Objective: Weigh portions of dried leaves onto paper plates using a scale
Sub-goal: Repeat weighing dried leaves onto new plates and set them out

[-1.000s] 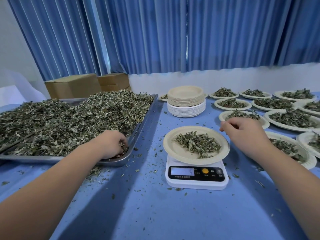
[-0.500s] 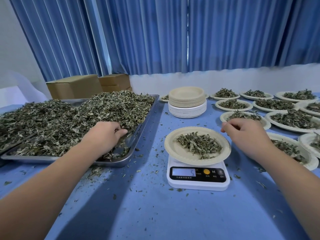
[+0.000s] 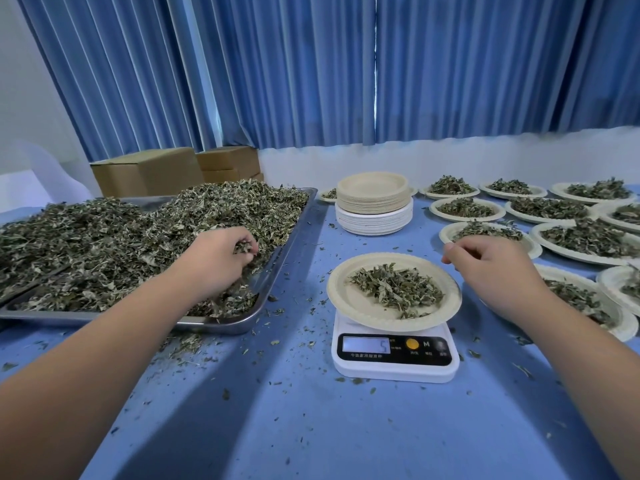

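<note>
- Blue tabletop [image 3: 311,427], nearest strip: loose leaf crumbs scattered about, both forearms reaching in.
- Scale [image 3: 394,358] right of centre. The display shows one digit, seemingly a 5, the same as half a second back.
- Plate [image 3: 349,306] sits on the scale with a small portion [image 3: 398,287] heaped in its middle.
- Right hand [image 3: 491,268] hovers just beside the plate's far right rim and has hardly moved. Fingers curled under, thumb meeting forefinger; cannot tell whether anything is pinched.
- Left hand [image 3: 218,258] is in the tray [image 3: 221,325], near the right corner of the dried leaves [image 3: 104,244]. It lay flat on the heap a moment ago; now the fingers have closed round a small tuft.
- Judgement: with the reading unchanged, this looks like a top-up pinch, so the portion is probably still short. Carrying it across to the plate will likely shed crumbs.
- Farther off: a stack of empty plates [image 3: 374,202], and filled plates [image 3: 585,237] to the right.
- Back: boxes [image 3: 149,171] and a curtain [image 3: 346,64].
</note>
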A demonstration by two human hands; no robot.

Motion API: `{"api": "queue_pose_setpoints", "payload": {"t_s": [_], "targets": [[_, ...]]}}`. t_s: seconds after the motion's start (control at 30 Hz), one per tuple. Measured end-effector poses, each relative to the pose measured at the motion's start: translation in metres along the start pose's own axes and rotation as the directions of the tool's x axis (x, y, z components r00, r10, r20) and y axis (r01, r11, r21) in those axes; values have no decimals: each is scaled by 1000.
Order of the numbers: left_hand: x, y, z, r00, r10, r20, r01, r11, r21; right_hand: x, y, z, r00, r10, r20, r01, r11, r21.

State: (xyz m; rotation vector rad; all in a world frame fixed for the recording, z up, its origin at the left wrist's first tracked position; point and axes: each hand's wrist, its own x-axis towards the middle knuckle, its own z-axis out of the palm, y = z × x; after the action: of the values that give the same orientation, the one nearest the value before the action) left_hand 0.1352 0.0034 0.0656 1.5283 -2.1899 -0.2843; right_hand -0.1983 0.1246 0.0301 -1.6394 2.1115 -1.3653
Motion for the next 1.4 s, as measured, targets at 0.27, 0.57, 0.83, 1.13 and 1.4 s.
{"api": "queue_pose_setpoints", "payload": {"t_s": [0.27,0.57,0.83,1.13,1.4], "targets": [[2,62,-4,979,152,-140,-176,968,-181,3,3,0,1000,-20,-15,20,1000,2],[11,139,18,931,356,83,-326,911,-254,5,5,1,998,-56,-21,56,998,7],[5,147,41,944,203,261,-184,978,-94,7,6,3,996,-86,-22,86,996,-21],[6,125,41,993,96,64,-68,933,-353,6,6,5,994,-105,-32,104,994,-16],[-5,109,57,972,-38,-233,-104,816,-568,5,6,5,993,-119,-23,119,993,-14]]}}
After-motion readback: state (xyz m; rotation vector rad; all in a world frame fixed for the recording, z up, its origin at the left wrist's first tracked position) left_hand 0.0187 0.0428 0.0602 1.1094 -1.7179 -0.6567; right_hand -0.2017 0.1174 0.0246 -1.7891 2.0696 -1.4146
